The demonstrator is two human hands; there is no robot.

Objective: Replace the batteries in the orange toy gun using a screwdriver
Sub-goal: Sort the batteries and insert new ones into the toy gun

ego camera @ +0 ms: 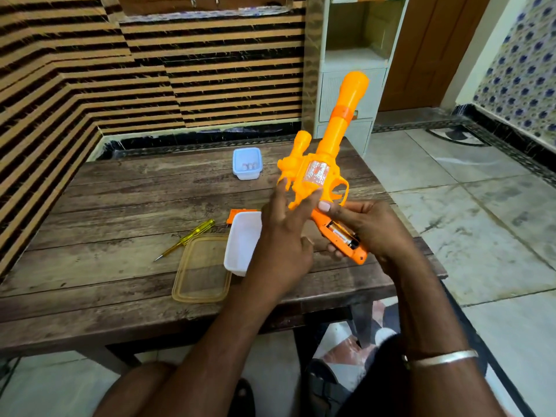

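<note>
The orange toy gun (325, 164) is held up over the table's right side, barrel pointing up and away. My right hand (370, 230) grips its handle, where the open compartment shows a battery (341, 234). My left hand (285, 236) rests against the gun's body, fingers spread and touching it. The yellow screwdriver (186, 239) lies on the table to the left. An orange cover piece (236, 215) lies behind the white box.
A white box (243, 242) stands beside a clear amber lid (203, 269) on the wooden table (120, 206). A small blue tub (246, 162) with small items sits farther back. A white shelf unit (352, 85) stands behind the table.
</note>
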